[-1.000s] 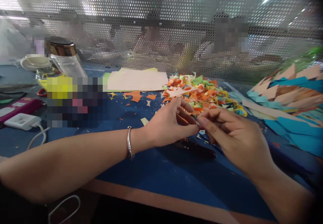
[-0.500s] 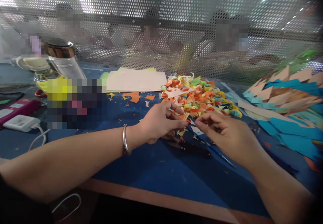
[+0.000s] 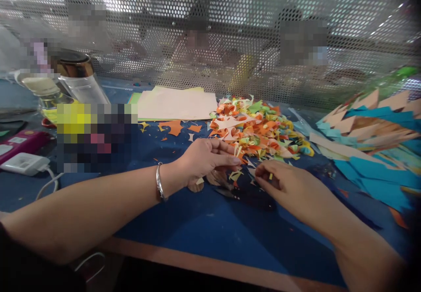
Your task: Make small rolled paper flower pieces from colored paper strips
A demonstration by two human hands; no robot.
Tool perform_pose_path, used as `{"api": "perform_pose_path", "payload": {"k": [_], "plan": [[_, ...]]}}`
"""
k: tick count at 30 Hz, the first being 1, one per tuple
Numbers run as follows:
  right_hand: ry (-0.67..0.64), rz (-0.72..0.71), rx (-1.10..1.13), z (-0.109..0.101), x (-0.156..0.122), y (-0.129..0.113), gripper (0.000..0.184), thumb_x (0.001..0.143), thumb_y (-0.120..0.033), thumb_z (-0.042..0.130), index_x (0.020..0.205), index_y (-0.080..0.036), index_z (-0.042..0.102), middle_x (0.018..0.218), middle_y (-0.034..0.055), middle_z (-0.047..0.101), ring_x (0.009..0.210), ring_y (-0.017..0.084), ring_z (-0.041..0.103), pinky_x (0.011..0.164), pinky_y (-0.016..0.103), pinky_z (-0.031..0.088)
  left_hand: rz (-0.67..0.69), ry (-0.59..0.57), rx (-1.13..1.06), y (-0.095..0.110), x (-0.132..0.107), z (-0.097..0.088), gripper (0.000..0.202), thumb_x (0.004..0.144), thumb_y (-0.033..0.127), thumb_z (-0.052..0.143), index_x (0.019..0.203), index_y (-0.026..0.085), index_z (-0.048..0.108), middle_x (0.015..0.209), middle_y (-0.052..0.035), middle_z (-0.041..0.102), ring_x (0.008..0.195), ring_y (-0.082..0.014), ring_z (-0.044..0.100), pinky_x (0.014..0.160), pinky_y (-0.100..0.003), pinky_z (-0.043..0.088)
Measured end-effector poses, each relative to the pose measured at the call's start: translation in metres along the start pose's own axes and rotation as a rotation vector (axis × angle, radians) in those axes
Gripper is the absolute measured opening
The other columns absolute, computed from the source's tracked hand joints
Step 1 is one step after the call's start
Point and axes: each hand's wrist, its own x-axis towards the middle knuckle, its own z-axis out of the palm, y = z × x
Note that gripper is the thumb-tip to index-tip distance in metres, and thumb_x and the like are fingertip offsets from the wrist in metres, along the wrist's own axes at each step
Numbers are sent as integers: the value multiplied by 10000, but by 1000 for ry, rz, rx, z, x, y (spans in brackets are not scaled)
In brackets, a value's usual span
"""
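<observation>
My left hand [image 3: 205, 162], with a silver bangle at the wrist, pinches a small pale-yellow paper piece [image 3: 237, 151] between thumb and fingers. To its right, my right hand [image 3: 289, 184] is closed, fingers curled towards the thumb. A tiny yellow bit [image 3: 270, 176] shows at its fingers; what else they hold I cannot make out. Just beyond both hands rises a heap of curled paper pieces [image 3: 259, 127] in orange, yellow, green and pink. Between and below the hands lies a dark-handled tool [image 3: 255, 199], partly in shadow, among paper scraps [image 3: 235, 176].
Stacked paper sheets [image 3: 177, 103] lie at the back. Folded blue and peach paper [image 3: 371, 162] fills the right. Bottles [image 3: 83, 83], a white charger [image 3: 24, 163] and a magenta power strip [image 3: 26, 142] are at left. A perforated metal screen [image 3: 223, 33] borders the blue table [image 3: 204, 235], with people behind it.
My hands have moved slightly apart, the right one lower with its fingers more curled. The thin blue stick seen beside my right hand earlier no longer shows clearly.
</observation>
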Motion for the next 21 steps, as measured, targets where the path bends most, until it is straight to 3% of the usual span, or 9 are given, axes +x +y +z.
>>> {"api": "perform_pose_path", "payload": {"k": [12, 17, 21], "plan": [[-33, 120, -92, -2, -2, -6, 81, 794, -222, 606, 845, -245, 665, 694, 5, 692, 615, 191, 649, 547, 290, 394, 53, 66, 39, 6, -2, 3, 299, 610, 175, 918, 764, 134, 666, 688, 9, 708, 664, -93, 675, 719, -261, 496], [55, 117, 20, -12, -6, -1, 56, 784, -296, 601, 781, -255, 640, 624, 1, 666, 538, 186, 624, 504, 299, 402, 66, 142, 0, 13, -2, 3, 203, 706, 165, 864, 767, 138, 672, 715, 5, 705, 679, -88, 670, 760, -270, 507], [128, 140, 210, -24, -9, -3, 100, 759, -348, 614, 766, -253, 646, 645, 27, 698, 527, 186, 636, 515, 322, 483, 48, 162, 5, 13, -1, 2, 175, 733, 155, 843, 749, 140, 669, 721, 2, 696, 683, -87, 656, 751, -267, 493]]}}
